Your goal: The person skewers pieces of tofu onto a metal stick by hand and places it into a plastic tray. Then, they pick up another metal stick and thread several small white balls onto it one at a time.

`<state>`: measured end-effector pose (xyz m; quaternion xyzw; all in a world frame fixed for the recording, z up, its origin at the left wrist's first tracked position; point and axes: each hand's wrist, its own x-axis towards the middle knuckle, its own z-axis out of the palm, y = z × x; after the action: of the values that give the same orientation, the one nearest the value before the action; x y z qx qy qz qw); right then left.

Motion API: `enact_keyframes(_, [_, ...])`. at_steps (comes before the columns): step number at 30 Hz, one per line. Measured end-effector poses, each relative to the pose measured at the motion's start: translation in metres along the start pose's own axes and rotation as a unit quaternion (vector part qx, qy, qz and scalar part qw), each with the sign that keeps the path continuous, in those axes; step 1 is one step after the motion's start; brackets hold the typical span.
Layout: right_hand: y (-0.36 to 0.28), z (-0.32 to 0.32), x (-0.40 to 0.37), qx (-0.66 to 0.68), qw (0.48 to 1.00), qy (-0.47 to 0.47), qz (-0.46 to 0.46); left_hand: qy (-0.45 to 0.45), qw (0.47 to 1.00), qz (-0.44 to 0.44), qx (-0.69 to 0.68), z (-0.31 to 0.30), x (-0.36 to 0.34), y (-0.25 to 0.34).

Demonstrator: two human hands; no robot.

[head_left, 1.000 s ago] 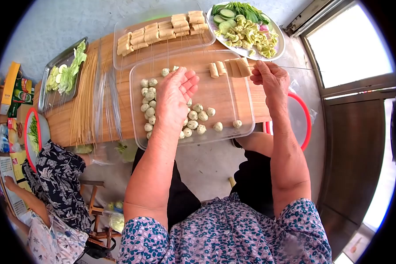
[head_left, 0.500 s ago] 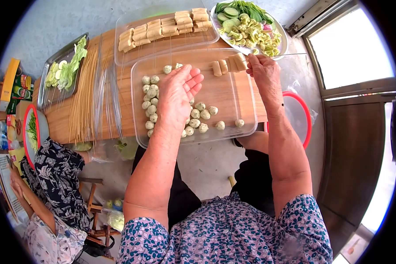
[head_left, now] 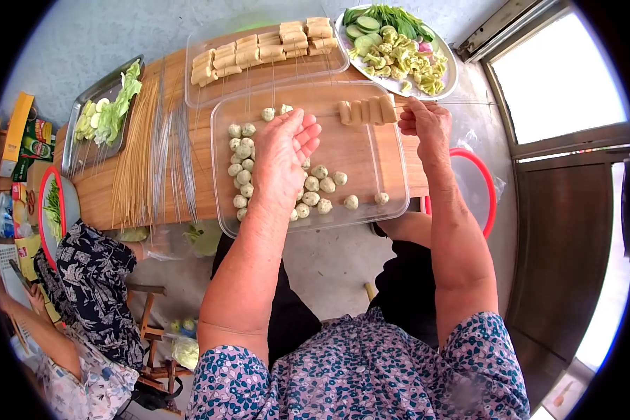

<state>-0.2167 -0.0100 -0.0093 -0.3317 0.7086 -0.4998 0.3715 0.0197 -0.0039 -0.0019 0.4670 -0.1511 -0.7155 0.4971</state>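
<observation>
Several tan rolls [head_left: 367, 110] sit side by side on a thin metal skewer [head_left: 469, 103], held level above the clear plastic tray. My right hand [head_left: 425, 122] pinches the skewer just right of the rolls, and its long end sticks out beyond the hand. On the other side, my left hand [head_left: 290, 140] is closed with curled fingers at the skewer's left end; its fingertips are partly hidden. Under my left arm, several speckled pale balls [head_left: 318, 185] lie in the clear tray [head_left: 371, 164].
Behind, a second clear tray [head_left: 259, 82] holds stacked tan rolls. A vegetable plate [head_left: 451, 80] stands at the back right. Wooden skewers [head_left: 136, 154] and metal skewers [head_left: 178, 161] lie left, beside a metal tray [head_left: 129, 73] of greens. Another person's sleeve [head_left: 63, 364] shows at lower left.
The tan rolls now sit closer together in a level row. My right hand has dropped slightly and moved right, and the skewer is more level. My left hand has barely moved.
</observation>
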Motion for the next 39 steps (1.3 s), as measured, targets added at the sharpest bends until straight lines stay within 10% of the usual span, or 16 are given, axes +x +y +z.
enact_keyframes(39, [-0.024, 0.013, -0.059, 0.308, 0.933, -0.163, 0.093, -0.153, 0.984, 0.011, -0.095, 0.000, -0.003, -0.003])
